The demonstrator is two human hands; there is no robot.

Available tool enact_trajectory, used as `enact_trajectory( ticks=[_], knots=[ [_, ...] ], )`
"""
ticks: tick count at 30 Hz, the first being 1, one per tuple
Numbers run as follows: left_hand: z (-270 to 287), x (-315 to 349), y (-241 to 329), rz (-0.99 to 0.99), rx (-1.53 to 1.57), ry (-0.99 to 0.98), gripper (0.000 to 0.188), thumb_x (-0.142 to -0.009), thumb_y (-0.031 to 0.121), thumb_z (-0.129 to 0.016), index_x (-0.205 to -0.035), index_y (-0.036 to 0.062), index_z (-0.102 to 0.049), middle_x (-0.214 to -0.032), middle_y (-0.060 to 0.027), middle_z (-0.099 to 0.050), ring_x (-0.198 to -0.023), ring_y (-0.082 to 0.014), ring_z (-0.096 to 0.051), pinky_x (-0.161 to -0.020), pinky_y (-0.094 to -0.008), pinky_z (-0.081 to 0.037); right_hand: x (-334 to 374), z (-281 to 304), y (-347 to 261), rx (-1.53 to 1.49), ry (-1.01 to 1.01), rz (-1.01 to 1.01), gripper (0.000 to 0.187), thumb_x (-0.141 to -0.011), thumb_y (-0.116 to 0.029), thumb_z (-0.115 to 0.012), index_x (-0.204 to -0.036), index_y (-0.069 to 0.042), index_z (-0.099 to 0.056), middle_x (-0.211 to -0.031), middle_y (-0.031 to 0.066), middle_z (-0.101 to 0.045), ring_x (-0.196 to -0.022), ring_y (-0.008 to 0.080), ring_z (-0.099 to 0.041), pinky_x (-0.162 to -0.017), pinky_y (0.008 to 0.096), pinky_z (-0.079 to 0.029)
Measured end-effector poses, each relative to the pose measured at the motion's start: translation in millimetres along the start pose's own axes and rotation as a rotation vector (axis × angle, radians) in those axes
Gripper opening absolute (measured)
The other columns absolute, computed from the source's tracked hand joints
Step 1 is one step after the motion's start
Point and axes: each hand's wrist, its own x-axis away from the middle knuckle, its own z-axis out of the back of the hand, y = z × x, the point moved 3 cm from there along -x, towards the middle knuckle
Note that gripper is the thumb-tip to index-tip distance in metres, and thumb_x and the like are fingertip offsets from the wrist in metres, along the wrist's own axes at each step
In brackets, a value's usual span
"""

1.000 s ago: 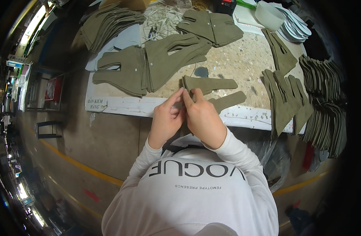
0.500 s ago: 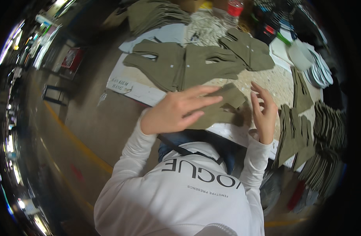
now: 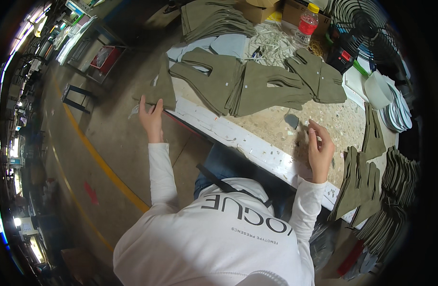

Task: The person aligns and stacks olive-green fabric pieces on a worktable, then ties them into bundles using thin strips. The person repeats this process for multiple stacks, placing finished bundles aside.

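At the table's left corner my left hand (image 3: 152, 123) is closed on the lower edge of an olive glove piece (image 3: 158, 93), which hangs over the edge. My right hand (image 3: 320, 151) hovers above the speckled tabletop, fingers bent and apart, with nothing visible in it. Close to its fingertips lies a small dark grey scrap (image 3: 291, 120). Stacked olive glove pieces (image 3: 219, 78) with small white marks stretch across the middle of the table. Another glove-shaped stack (image 3: 319, 78) rests to their right.
A far stack of olive pieces (image 3: 214, 21), a heap of pale strips (image 3: 274, 45) and a yellow-capped bottle (image 3: 306, 24) stand at the back. Back right are a black fan (image 3: 366, 24) and a whitish bowl (image 3: 378, 86). More glove bundles (image 3: 355, 188) crowd the right edge.
My left hand has swung from the middle of the table to the left corner, and an olive piece is now there in it. The olive fabric in front of me is gone. My right hand has hardly moved.
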Motion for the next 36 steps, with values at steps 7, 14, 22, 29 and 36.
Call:
enact_trajectory(
  ticks=[7, 14, 22, 29, 36],
  knots=[
    [5, 25, 8, -0.055, -0.401, -0.027, 0.070, -0.080, 0.006, -0.075, -0.142, 0.0003, -0.043, -0.133, -0.0227, -0.043, -0.091, -0.0285, -0.063, -0.085, -0.0351, -0.051, 4, 1, -5, -0.026, 0.021, 0.009, 0.023, -0.097, -0.013, -0.056, -0.116, -0.007, -0.069, -0.106, 0.0066, -0.071, -0.095, 0.0129, -0.065, -0.070, 0.0248, -0.050],
    [-49, 61, 69, -0.800, -0.544, -0.152, 0.045, -0.076, 0.015, -0.077, -0.116, 0.0044, -0.059, -0.115, -0.0134, -0.054, -0.092, -0.0273, -0.058, -0.081, -0.0373, -0.049, 7, -10, -13, -0.059, 0.030, 0.071, 0.019, -0.092, -0.007, -0.059, -0.107, -0.002, -0.070, -0.093, 0.0109, -0.068, -0.076, 0.0188, -0.064, -0.067, 0.0291, -0.049],
    [-113, 98, 72, -0.797, -0.739, -0.695, 0.038, -0.073, 0.020, -0.078, -0.103, 0.0057, -0.060, -0.102, -0.0113, -0.055, -0.099, -0.0334, -0.056, -0.086, -0.0427, -0.046, 11, -11, -24, -0.035, -0.036, 0.095, 0.018, -0.088, -0.004, -0.063, -0.104, -0.003, -0.070, -0.091, 0.0118, -0.067, -0.077, 0.0242, -0.064, -0.065, 0.0316, -0.050],
    [-97, 69, 77, -0.688, -0.546, -0.750, 0.024, -0.076, 0.011, -0.074, -0.097, 0.0023, -0.066, -0.093, -0.0116, -0.068, -0.084, -0.0277, -0.068, -0.075, -0.0339, -0.052, -30, -50, -72, 0.117, -0.257, 0.609, 0.022, -0.079, -0.009, -0.069, -0.101, -0.007, -0.069, -0.089, 0.0085, -0.062, -0.089, 0.0295, -0.060, -0.074, 0.0395, -0.052],
    [-107, 20, 82, -0.437, -0.157, -0.518, 0.018, -0.091, 0.008, -0.067, -0.101, -0.0059, -0.062, -0.088, -0.0076, -0.068, -0.082, -0.0090, -0.063, -0.075, -0.0221, -0.051, -63, -96, -67, 0.097, -0.433, 0.721, 0.034, -0.074, -0.013, -0.075, -0.108, -0.012, -0.070, -0.102, 0.0067, -0.058, -0.102, 0.0279, -0.057, -0.085, 0.0386, -0.051]
  ],
)
